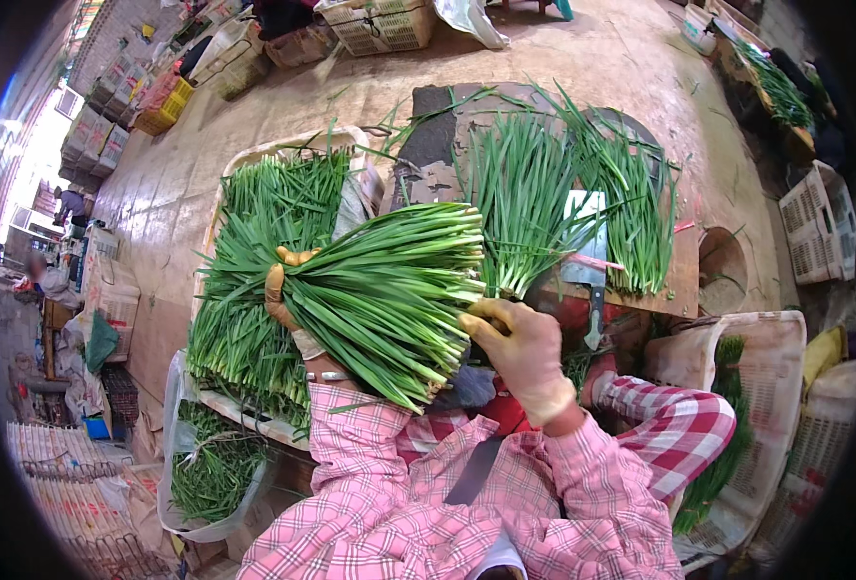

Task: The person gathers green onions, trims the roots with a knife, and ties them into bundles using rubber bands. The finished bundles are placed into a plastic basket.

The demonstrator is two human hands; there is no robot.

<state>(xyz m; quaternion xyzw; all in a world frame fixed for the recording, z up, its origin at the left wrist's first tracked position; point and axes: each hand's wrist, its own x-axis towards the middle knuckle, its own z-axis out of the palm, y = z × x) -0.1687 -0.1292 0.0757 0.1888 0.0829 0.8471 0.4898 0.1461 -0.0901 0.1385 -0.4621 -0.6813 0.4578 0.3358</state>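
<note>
My left hand (286,290), in a tan glove, grips a thick bunch of garlic chives (392,290) around its leafy part. The pale cut ends fan out to the right. At those ends is my gloved right hand (519,348), fingers bent together against the lower stalks; whether it pinches any cannot be made out. Under the held bunch, a crate (214,395) is packed with chive bundles (276,188). Loose chives (522,196) lie on a wooden board (682,268) to the right, with a broad-bladed knife (586,239) across them and a pink tie (595,261) on the blade.
Chive trimmings fill a plastic-lined bin (214,464) at lower left. By my right knee stands a white plastic crate (762,435) with more chives. A round hole or tube (722,264) adjoins the board. Other crates (381,25) line the floor; people (72,206) are far left.
</note>
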